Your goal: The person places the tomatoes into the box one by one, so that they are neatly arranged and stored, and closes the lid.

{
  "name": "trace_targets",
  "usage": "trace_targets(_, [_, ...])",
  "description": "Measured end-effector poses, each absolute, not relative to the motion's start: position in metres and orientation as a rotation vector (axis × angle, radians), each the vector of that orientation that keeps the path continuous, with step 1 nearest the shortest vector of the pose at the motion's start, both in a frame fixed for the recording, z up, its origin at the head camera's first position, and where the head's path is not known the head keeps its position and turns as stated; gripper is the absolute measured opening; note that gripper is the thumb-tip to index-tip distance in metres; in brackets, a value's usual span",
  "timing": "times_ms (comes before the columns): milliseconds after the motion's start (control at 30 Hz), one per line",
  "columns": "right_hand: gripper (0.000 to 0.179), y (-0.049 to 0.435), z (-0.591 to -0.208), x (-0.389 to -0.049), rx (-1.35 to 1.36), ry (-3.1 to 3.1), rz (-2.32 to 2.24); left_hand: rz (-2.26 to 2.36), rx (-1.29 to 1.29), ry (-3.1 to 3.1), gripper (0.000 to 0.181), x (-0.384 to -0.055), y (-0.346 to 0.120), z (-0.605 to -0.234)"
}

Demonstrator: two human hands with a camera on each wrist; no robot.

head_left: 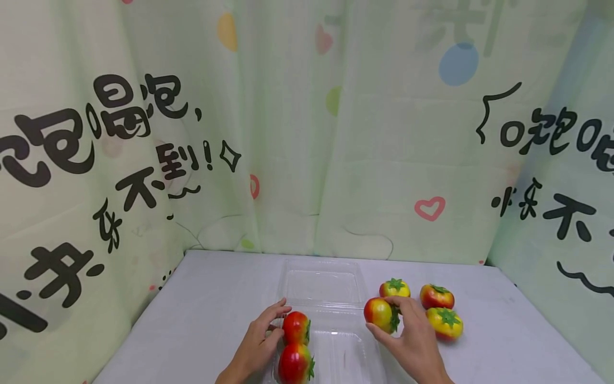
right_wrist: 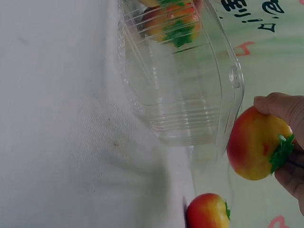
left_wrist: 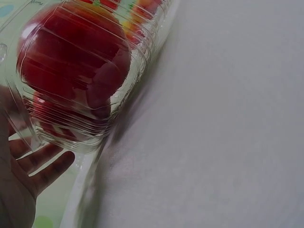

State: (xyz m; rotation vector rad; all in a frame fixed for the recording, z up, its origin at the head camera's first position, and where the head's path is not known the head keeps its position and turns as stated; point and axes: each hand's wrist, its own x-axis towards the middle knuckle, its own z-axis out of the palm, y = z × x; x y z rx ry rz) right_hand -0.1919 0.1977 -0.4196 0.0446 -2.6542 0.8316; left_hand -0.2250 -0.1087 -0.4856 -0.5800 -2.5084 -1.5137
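In the head view my right hand [head_left: 414,338] pinches a red-and-yellow persimmon [head_left: 378,313] between thumb and fingers, above the right edge of a clear plastic clamshell box [head_left: 342,357]. Its green leafy top faces the palm in the right wrist view, where the held persimmon [right_wrist: 256,145] is apart from the table. Two red persimmons, a farther one [head_left: 296,326] and a nearer one [head_left: 294,364], sit along the box's left side. Beside them my left hand [head_left: 259,341] is at the box's left edge, its fingers fairly straight and spread in the left wrist view.
Behind the box's base its clear lid [head_left: 321,282] lies folded back. On the table right of the box are three more persimmons: one at the back [head_left: 395,288], one farther right [head_left: 437,296], one nearer [head_left: 445,324]. A printed curtain [head_left: 297,133] surrounds the white table [head_left: 211,298].
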Motion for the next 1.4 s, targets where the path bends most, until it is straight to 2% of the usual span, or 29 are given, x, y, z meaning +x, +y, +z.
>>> trace_targets(200, [0.06, 0.189, -0.418, -0.189, 0.055, -2.64, 0.86, -1.51, -0.576, -2.512, 0.047, -0.225, -0.108, -0.485])
trace_targets(1000, [0.055, 0.151, -0.424, -0.185, 0.124, -2.652, 1.015, -1.494, -0.592, -2.505, 0.047, -0.225, -0.108, -0.486])
trace_targets(1400, [0.059, 0.135, -0.433, -0.187, 0.169, -2.689, 1.166, -1.504, -0.595, -2.503, 0.048, -0.224, -0.108, -0.487])
